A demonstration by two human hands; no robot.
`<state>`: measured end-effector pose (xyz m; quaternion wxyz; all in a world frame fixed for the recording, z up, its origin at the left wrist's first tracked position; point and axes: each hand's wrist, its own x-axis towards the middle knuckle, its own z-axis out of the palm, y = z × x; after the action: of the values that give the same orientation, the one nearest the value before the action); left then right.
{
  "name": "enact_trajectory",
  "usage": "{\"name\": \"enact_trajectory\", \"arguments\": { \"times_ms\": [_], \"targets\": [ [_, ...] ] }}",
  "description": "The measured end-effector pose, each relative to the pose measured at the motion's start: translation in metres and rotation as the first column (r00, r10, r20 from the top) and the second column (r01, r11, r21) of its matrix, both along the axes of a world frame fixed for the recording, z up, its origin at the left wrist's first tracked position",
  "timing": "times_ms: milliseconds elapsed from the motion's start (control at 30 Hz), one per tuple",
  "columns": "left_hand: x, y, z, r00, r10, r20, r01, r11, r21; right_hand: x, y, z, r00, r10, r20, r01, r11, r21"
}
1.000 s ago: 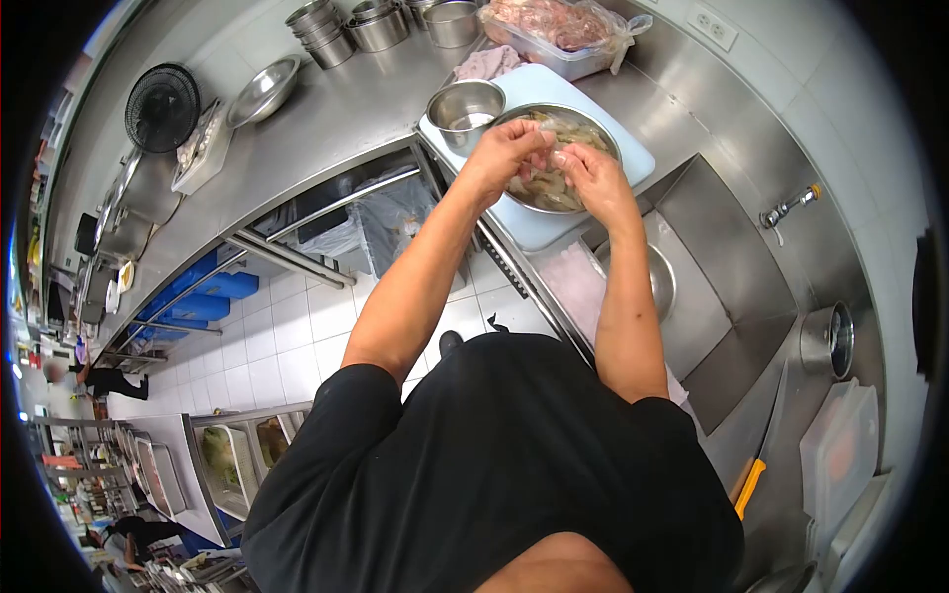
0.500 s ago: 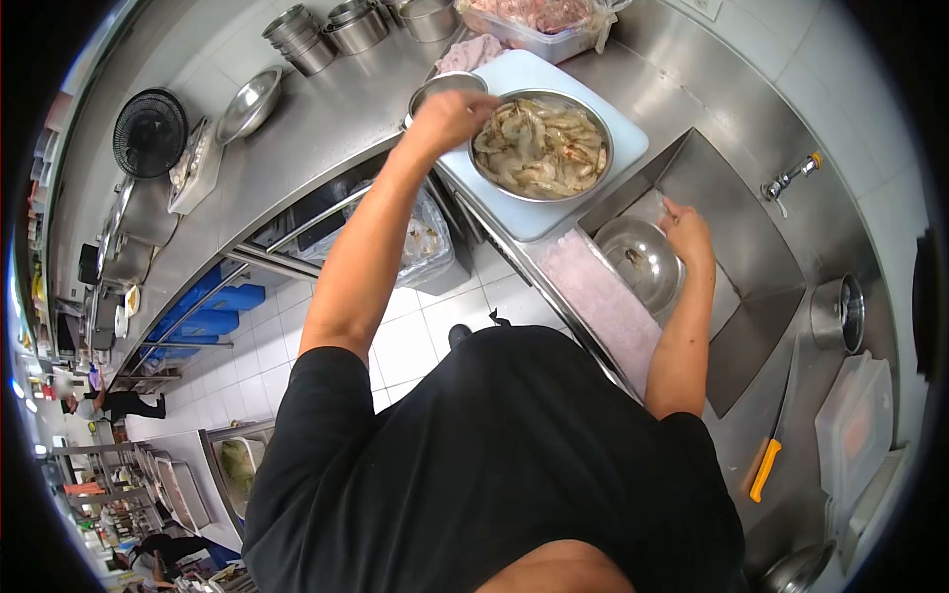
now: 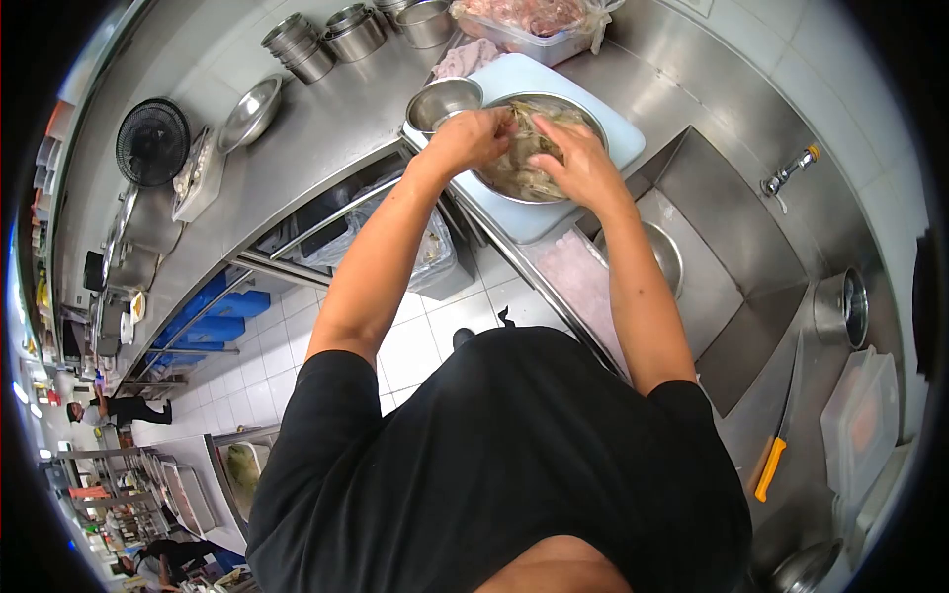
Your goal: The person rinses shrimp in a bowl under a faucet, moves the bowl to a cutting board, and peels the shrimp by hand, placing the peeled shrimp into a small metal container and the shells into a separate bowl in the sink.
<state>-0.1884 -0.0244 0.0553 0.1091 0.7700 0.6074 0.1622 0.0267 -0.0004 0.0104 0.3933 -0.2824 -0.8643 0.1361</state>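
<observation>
A steel bowl of raw, unpeeled shrimp (image 3: 524, 180) stands on the pale blue cutting board (image 3: 618, 128). My left hand (image 3: 474, 138) reaches over the bowl's left rim, fingers bent together at the shrimp; what they pinch, if anything, is hidden. From the right, my right hand (image 3: 585, 168) hangs over the same shrimp, thumb and fingers apart. Beside my left hand sits a smaller steel bowl (image 3: 445, 99), its inside only partly seen. In the sink, another steel bowl (image 3: 664, 259) is half covered by my right forearm.
The sink (image 3: 732, 208) with its tap (image 3: 791, 173) lies right of the board. A pink cloth (image 3: 583, 287) covers the counter's front edge. A yellow-handled knife (image 3: 771, 465) rests at the right. A bin with a plastic liner (image 3: 435, 252) stands below the counter.
My right hand has left the bowl in the sink and moved up and left to the shrimp. The left hand has shifted slightly right, further into the shrimp bowl.
</observation>
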Motion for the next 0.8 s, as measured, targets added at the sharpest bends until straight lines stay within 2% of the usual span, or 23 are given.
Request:
{"name": "enact_trajectory", "arguments": {
  "times_ms": [100, 133, 233, 300, 333, 367, 467, 567, 600, 700, 733, 800],
  "targets": [
    [0.013, -0.009, 0.019, 0.993, -0.061, 0.096, 0.051, 0.993, 0.106, -0.015, 0.009, 0.015, 1.000, -0.027, -0.006, 0.026, 0.996, -0.091],
    [0.015, -0.009, 0.023, 0.987, -0.057, 0.148, 0.046, 0.996, 0.075, -0.018, 0.013, 0.018, 1.000, -0.021, -0.020, 0.019, 0.993, -0.121],
    [0.020, -0.012, 0.020, 0.942, -0.021, 0.334, -0.025, 0.991, 0.131, -0.015, 0.021, 0.021, 0.999, -0.009, -0.032, 0.003, 0.985, -0.170],
    [0.021, -0.013, 0.017, 0.898, -0.010, 0.440, -0.031, 0.996, 0.086, -0.011, 0.024, 0.022, 1.000, -0.003, -0.007, 0.002, 0.989, -0.145],
    [0.022, -0.013, 0.016, 0.872, -0.004, 0.490, -0.031, 0.997, 0.064, -0.010, 0.016, 0.027, 0.994, 0.002, -0.113, -0.026, 0.977, -0.211],
    [0.022, -0.014, 0.014, 0.842, 0.002, 0.540, -0.028, 0.999, 0.040, -0.008, 0.015, 0.028, 0.992, 0.015, -0.127, -0.053, 0.952, -0.301],
    [0.023, -0.012, 0.006, 0.604, 0.089, 0.792, 0.082, 0.981, -0.173, 0.004, 0.013, 0.029, 0.985, 0.031, -0.169, -0.115, 0.849, -0.516],
    [0.022, -0.005, -0.001, 0.350, 0.189, 0.917, 0.316, 0.898, -0.306, 0.013, 0.011, 0.028, 0.978, 0.040, -0.206, -0.156, 0.792, -0.590],
    [0.022, -0.002, -0.002, 0.266, 0.298, 0.917, 0.358, 0.852, -0.381, 0.016, 0.014, 0.023, 0.976, 0.051, -0.214, -0.169, 0.793, -0.585],
    [0.019, 0.007, -0.001, 0.294, 0.291, 0.911, 0.416, 0.819, -0.396, 0.031, 0.013, 0.020, 0.975, 0.044, -0.216, -0.150, 0.851, -0.503],
    [0.019, 0.011, 0.000, 0.361, 0.264, 0.894, 0.334, 0.859, -0.388, 0.037, 0.012, 0.020, 0.976, 0.035, -0.214, -0.133, 0.877, -0.462],
    [0.020, 0.010, 0.000, 0.616, 0.259, 0.744, 0.065, 0.924, -0.376, 0.058, 0.013, 0.014, 0.940, -0.056, -0.338, -0.098, 0.901, -0.422]
  ]
}}
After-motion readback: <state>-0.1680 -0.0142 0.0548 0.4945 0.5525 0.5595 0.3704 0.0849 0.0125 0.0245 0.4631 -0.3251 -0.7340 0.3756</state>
